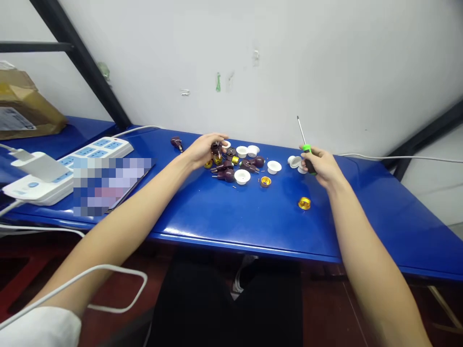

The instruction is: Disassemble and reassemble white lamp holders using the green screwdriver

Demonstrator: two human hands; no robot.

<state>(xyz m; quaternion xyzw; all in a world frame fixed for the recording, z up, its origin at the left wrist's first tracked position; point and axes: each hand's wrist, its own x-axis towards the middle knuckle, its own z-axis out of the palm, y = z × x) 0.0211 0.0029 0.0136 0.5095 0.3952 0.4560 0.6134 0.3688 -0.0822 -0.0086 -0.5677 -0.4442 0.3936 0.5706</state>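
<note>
My right hand (321, 166) is closed round the green and black handle of a screwdriver (307, 155), its shaft pointing up and to the left. Over the left side of a group of small parts, my left hand (207, 148) has its fingers closed on a dark brown part (216, 148). Beside and below it lie several dark brown parts (227, 174) with metal prongs. White round cups (242, 177) are scattered among them. A gold threaded ring (265, 181) lies right of these, and another gold ring (304, 203) sits nearer the front edge.
At the left of the blue table (217, 217) are a white power strip (87, 154) with a plugged-in charger (39, 166) and a flat device (115, 185). A lone brown part (176, 142) lies near the wall. White cables cross my left arm. A cardboard package (29, 106) stands far left.
</note>
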